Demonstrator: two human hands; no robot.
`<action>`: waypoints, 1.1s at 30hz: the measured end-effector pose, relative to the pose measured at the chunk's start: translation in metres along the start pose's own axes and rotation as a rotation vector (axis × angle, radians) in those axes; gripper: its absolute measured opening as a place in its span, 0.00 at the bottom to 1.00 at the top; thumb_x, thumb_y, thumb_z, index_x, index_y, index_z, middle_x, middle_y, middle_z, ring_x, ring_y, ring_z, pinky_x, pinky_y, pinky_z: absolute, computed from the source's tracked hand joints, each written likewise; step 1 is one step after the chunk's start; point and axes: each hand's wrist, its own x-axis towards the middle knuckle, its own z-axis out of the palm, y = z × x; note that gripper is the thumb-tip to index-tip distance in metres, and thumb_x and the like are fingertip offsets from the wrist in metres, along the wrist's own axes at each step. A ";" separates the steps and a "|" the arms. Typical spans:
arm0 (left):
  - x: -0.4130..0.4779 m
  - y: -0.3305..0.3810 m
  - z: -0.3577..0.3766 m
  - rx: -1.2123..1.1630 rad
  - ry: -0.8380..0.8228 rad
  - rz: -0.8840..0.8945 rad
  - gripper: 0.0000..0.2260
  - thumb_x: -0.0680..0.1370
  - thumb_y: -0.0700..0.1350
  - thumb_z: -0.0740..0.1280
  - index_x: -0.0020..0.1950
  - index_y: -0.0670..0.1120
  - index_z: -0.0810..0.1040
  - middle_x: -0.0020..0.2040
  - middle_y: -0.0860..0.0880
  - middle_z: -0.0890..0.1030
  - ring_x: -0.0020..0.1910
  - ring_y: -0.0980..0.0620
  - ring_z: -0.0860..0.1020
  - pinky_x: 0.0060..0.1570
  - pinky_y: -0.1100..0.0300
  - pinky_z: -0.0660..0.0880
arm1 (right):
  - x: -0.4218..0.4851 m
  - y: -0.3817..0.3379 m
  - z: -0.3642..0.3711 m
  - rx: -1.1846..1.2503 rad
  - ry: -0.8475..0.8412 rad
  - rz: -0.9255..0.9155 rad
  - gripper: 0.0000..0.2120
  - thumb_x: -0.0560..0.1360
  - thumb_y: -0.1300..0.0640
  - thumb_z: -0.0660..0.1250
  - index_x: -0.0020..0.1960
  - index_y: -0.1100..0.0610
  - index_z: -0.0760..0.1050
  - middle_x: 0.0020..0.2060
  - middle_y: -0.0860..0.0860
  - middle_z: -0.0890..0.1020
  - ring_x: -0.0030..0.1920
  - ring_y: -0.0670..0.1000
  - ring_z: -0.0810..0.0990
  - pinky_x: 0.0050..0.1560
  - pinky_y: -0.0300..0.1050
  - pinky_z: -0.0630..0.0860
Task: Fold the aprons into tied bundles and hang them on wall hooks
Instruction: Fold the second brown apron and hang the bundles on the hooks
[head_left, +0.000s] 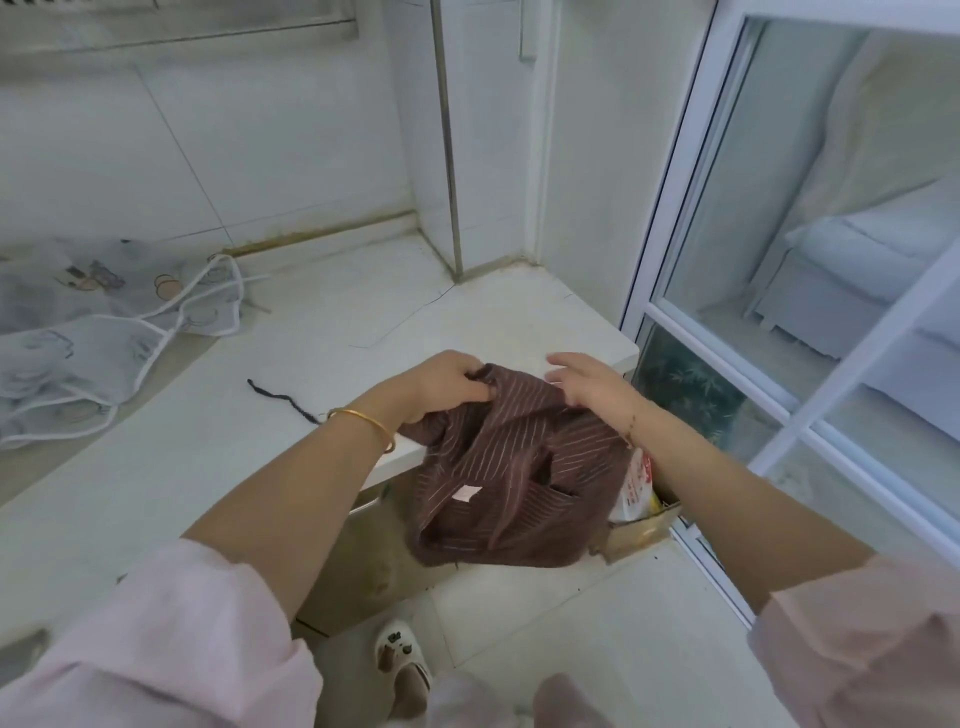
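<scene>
A brown apron with thin pale stripes hangs crumpled over the front edge of the white counter, near its right corner. My left hand is shut on the apron's top edge, fingers pinching a fold. My right hand rests on the cloth's upper right part with fingers spread and slightly lifted. A dark tie string lies loose on the counter to the left of my left wrist. No wall hooks are in view.
Pale printed aprons with white cords lie heaped at the counter's left end. A cardboard box with a red-and-white packet sits below the counter's right corner. A glass sliding door stands at right. My slippered foot is on the tiled floor.
</scene>
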 end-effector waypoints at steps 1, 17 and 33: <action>0.001 0.010 0.000 0.010 -0.008 0.023 0.09 0.77 0.42 0.66 0.50 0.35 0.78 0.43 0.40 0.79 0.41 0.46 0.77 0.45 0.54 0.75 | -0.001 -0.014 0.005 0.014 -0.085 -0.034 0.25 0.76 0.58 0.65 0.71 0.55 0.64 0.65 0.49 0.71 0.64 0.49 0.69 0.60 0.37 0.66; 0.005 0.008 -0.011 0.364 0.164 0.332 0.22 0.73 0.31 0.60 0.64 0.46 0.75 0.56 0.48 0.78 0.51 0.53 0.74 0.50 0.64 0.67 | 0.014 -0.040 0.019 -0.176 0.001 -0.205 0.14 0.78 0.66 0.53 0.58 0.66 0.73 0.55 0.59 0.75 0.54 0.55 0.72 0.51 0.43 0.67; -0.015 0.022 -0.047 -0.300 0.193 0.203 0.18 0.76 0.28 0.51 0.50 0.42 0.77 0.43 0.48 0.79 0.40 0.55 0.78 0.41 0.69 0.77 | 0.018 0.040 0.029 -0.015 0.001 -0.042 0.29 0.77 0.72 0.54 0.75 0.53 0.57 0.73 0.54 0.62 0.71 0.57 0.64 0.66 0.45 0.66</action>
